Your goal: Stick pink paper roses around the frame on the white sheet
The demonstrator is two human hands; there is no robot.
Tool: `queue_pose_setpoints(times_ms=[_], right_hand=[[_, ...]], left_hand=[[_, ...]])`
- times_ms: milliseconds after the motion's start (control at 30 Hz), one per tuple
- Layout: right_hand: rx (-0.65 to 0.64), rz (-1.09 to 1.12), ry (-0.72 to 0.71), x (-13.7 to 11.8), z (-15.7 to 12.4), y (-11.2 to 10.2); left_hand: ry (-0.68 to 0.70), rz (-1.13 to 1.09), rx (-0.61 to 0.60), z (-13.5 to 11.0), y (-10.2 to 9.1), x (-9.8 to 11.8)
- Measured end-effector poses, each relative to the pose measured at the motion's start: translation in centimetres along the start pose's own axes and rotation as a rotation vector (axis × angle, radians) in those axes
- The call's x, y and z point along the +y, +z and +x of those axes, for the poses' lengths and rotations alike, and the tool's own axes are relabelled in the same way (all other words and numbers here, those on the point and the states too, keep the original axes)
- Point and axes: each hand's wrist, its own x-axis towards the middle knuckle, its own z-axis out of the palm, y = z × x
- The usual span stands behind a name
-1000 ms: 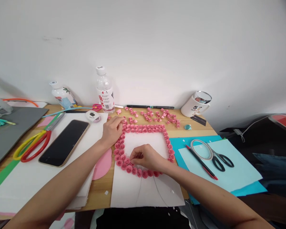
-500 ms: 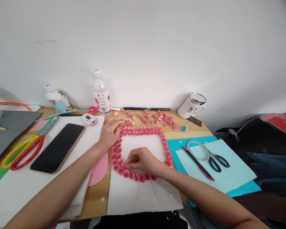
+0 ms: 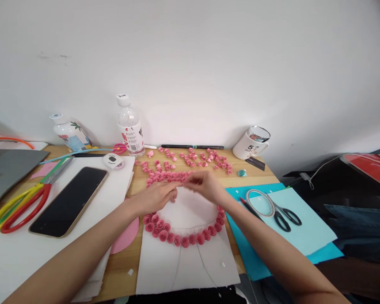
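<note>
Head view: rose border [image 3: 185, 241] on white paper [image 3: 158, 270], mid-table [image 3: 122, 270]; curved side toward wearer, paper lengthwise away.
Right hand [image 3: 208, 188]: fingers pinched together, contents unclear.
Left hand [image 3: 152, 197]: covers border's left side; fingers' grip untellable.

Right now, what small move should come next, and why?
Probably the right hand should come down to the near-left corner of the pink paper roses, to extend the inner row: roses stand two deep there, while the near edge runs in single file to the right. Whether the fingers hold a rose, I cannot tell.
</note>
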Motion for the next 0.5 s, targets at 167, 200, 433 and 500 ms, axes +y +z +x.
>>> queue_pose_setpoints(times_ms=[167, 200, 433, 500], right_hand=[[0.215, -0.509, 0.087, 2.3, 5.1, -3.5], [0.18, -0.574, 0.103, 2.5, 5.7, -3.5], [0.118, -0.825, 0.193, 2.9, 7.0, -1.7], [0.139, -0.825, 0.187, 2.9, 6.9, -1.6]], left_hand=[[-0.003, -0.049, -0.006, -0.2, 0.0, -0.3], [-0.003, -0.061, -0.008, -0.2, 0.1, -0.4], [0.007, -0.076, -0.01, -0.1, 0.0, -0.2], [0.013, -0.063, -0.004, -0.1, 0.1, -0.3]])
